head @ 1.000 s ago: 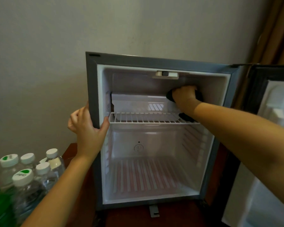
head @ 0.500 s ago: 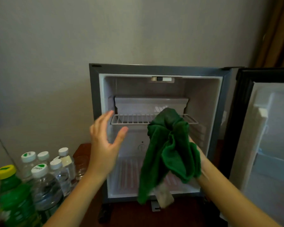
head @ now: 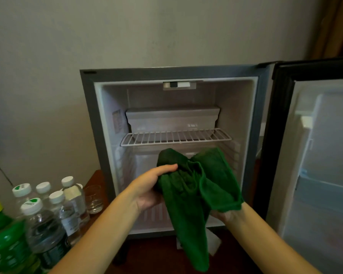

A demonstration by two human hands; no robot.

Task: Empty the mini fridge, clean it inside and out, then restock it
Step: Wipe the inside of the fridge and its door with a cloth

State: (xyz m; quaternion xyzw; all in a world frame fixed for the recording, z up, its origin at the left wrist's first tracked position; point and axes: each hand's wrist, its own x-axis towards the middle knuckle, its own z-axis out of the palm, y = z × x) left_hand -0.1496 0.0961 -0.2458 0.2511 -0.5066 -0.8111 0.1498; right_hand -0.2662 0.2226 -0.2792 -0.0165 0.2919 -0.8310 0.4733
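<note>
- Head view, risk: the green cloth hangs long before the open, emptied mini fridge. Its loose tail may drag on the table's front edge, and the left forearm could topple the bottles and glass at the table's left end.
- Head view, pose: the left hand grips the cloth's upper fold, thumb on top. The right hand lies beneath the cloth with its fingers hidden, so I cannot tell its grip.

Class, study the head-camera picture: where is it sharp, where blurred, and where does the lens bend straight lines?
Head view: dim, soft light; the wire shelf is fairly sharp; the bottles at the lower left smear; the open door at the right edge leans, wide-angle stretch; the green cloth reads dark.
</note>
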